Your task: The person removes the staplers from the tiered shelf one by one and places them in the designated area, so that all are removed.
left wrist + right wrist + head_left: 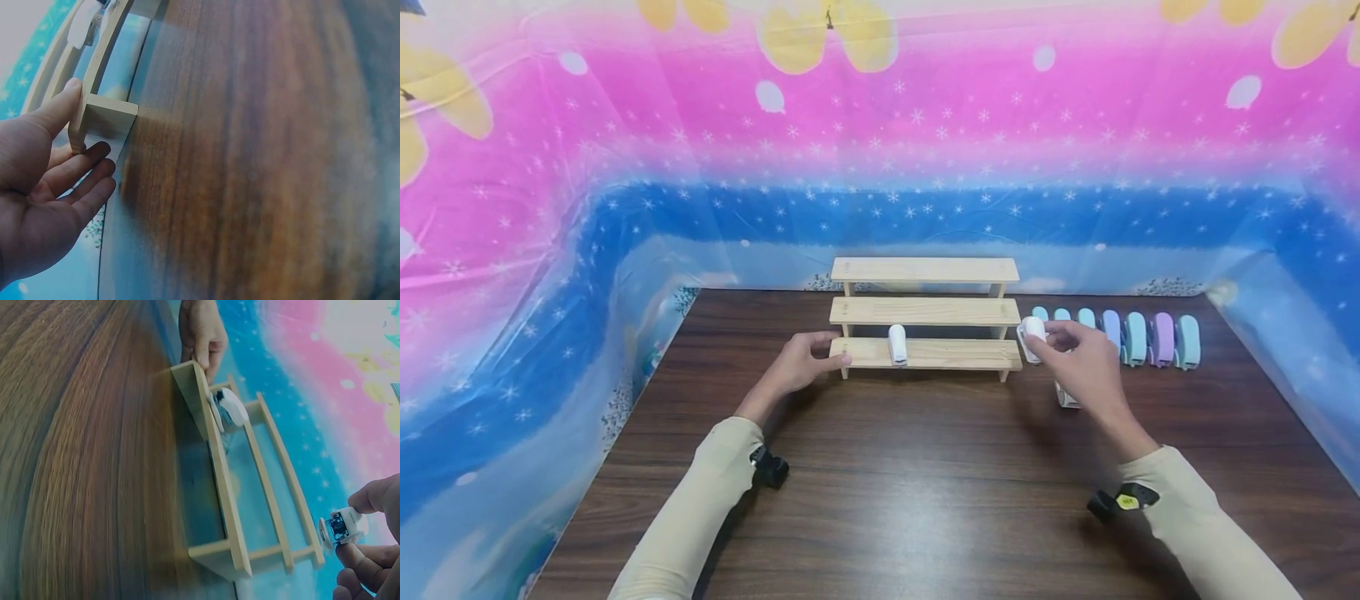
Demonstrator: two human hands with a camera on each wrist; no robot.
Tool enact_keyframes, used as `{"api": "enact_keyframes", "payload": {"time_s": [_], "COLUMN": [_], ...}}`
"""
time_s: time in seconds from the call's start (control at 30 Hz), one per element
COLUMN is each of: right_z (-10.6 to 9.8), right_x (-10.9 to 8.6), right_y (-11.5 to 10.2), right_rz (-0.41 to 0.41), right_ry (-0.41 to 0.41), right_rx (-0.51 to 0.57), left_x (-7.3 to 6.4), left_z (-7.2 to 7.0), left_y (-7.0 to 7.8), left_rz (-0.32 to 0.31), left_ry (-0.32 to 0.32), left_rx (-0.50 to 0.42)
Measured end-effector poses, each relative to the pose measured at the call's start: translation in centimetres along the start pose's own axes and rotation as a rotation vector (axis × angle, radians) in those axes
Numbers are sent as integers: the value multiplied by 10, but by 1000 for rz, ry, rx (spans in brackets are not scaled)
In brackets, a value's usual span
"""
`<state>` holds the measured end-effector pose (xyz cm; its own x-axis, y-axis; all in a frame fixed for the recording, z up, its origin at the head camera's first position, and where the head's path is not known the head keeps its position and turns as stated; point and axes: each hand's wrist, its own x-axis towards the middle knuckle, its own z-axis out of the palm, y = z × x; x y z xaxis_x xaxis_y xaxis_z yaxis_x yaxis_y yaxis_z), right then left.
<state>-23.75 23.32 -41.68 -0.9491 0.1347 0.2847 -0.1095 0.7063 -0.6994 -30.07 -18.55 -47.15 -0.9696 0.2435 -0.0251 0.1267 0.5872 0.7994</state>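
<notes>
A three-step wooden rack (pixel 925 311) stands at the back of the table. My left hand (pixel 801 364) grips the left end of its lowest step, thumb on top and fingertips underneath. On that step, left of the middle, sits a small white stapler (pixel 897 345). My right hand (pixel 1086 358) pinches another white stapler (pixel 345 525) between thumb and fingers, just off the rack's right end. Below this hand a further whitish item (pixel 1067 395) lies on the table, mostly hidden by it.
Right of the rack, several staplers in blue, green and purple, such as the purple stapler (pixel 1162 339), stand in a row, partly behind my right hand. Dark wood-grain table (pixel 880 483) spreads in front. A patterned cloth (pixel 925 208) hangs behind and along the sides.
</notes>
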Motion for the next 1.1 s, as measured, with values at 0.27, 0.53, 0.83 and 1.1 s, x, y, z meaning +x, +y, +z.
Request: {"api": "enact_keyframes", "payload": {"time_s": [0.27, 0.53, 0.83, 1.1], "right_z": [-24, -41, -49, -47], "right_x": [-1, -4, -9, -16], "right_y": [17, 41, 61, 80], "right_rz": [54, 102, 177, 190], "right_ry": [22, 52, 43, 15], "right_rx": [-23, -56, -65, -104], "left_x": [0, 2, 1, -1], "left_z": [0, 0, -1, -1], "left_y": [0, -1, -2, 1], "left_rz": [9, 10, 1, 7], "left_ry": [2, -2, 3, 2], "left_rx": [-1, 9, 16, 14]}}
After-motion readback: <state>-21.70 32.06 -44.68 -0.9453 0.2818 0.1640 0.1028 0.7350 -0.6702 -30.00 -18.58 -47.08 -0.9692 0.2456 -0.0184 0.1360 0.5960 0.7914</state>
